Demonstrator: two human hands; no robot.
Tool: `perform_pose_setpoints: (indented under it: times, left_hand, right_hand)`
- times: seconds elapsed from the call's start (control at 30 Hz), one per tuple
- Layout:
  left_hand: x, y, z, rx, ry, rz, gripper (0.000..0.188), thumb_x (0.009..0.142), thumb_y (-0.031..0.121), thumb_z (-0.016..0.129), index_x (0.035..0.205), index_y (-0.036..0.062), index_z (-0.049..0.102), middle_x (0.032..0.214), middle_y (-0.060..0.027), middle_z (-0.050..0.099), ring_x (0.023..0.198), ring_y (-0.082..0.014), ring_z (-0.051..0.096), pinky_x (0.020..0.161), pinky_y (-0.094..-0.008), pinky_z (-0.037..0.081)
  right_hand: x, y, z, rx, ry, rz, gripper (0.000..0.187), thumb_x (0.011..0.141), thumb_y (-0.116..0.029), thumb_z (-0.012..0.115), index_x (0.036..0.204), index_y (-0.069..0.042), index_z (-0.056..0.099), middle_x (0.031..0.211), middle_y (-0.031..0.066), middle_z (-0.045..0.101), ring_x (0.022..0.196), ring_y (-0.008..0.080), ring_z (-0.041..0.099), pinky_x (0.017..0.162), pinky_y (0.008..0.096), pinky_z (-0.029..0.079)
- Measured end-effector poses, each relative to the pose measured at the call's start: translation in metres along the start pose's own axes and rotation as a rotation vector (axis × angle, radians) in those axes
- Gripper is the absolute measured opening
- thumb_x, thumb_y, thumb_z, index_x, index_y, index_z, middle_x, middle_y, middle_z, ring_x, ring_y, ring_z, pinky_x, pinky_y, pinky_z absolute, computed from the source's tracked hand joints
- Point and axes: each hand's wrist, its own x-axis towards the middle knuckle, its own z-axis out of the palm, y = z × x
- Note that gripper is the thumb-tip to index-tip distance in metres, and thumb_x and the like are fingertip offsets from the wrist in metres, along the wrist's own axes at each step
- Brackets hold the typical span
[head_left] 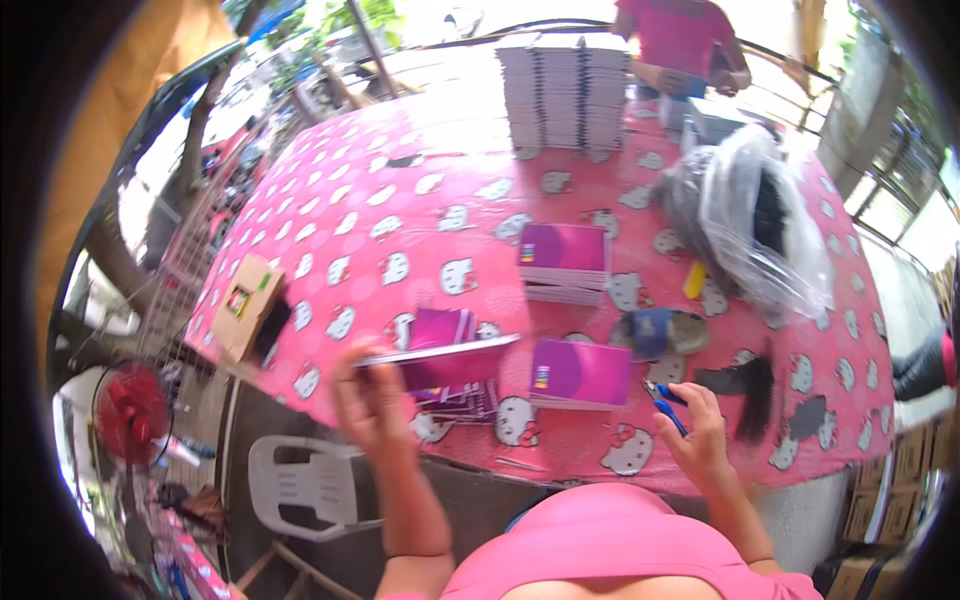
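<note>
My left hand (372,412) is closed on the edge of a purple notebook (455,368), raised and tilted above the table. Under it lies a loose pile of purple notebooks (460,403), partly hidden. In my right hand (703,435) are pliers with blue handles (669,417), their small jaws pointing up and left. Just left of the pliers sits a neat stack of purple notebooks (580,373). A second such stack (563,252) stands farther back. Behind the pliers lies a blue-wrapped roll or jar (650,333); its kind is unclear.
A pink patterned cloth (350,240) covers the table. Tall stacks of spiral-bound notebooks (562,95) stand at the back. A clear plastic bag (765,225) and black bristly strands (757,400) lie right. A cardboard box (245,305) sits left. Another person (680,45) stands across.
</note>
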Motion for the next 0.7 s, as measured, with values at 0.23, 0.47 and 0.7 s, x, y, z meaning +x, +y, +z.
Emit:
perform_pose_setpoints:
  times: [0.23,0.47,0.7]
  left_hand:
    - [0.068,-0.059,0.013,0.970,-0.792,0.173,0.030,0.091,0.018,0.049,0.115,0.0064,0.061,0.113,-0.0114,0.060,0.113,-0.0269,0.051,0.107,-0.0463,0.022]
    - [0.036,-0.123,0.028,0.976,-0.989,-0.014,0.070,0.098,0.060,0.031,0.153,0.0159,0.027,0.159,-0.0087,0.022,0.148,-0.0287,0.014,0.112,-0.0634,-0.007]
    - [0.098,-0.155,-0.012,0.689,-0.613,-0.221,0.077,0.095,0.060,0.046,0.152,0.0124,0.027,0.157,-0.0145,0.025,0.143,-0.0316,0.028,0.115,-0.0504,0.018]
  right_hand:
    - [-0.047,0.047,0.020,-0.429,-0.091,0.028,0.058,0.081,-0.040,0.071,0.126,-0.006,0.056,0.127,0.0176,0.054,0.121,0.0359,0.048,0.105,0.0538,0.031]
    - [-0.128,0.124,-0.077,-0.598,0.684,0.279,0.058,0.083,-0.038,0.071,0.129,-0.007,0.053,0.138,0.0180,0.047,0.128,0.0368,0.044,0.106,0.0529,0.030]
    - [-0.429,0.203,-0.133,-1.057,0.272,1.923,0.053,0.084,-0.029,0.070,0.131,-0.011,0.054,0.141,0.0166,0.048,0.132,0.0388,0.043,0.105,0.0551,0.035]
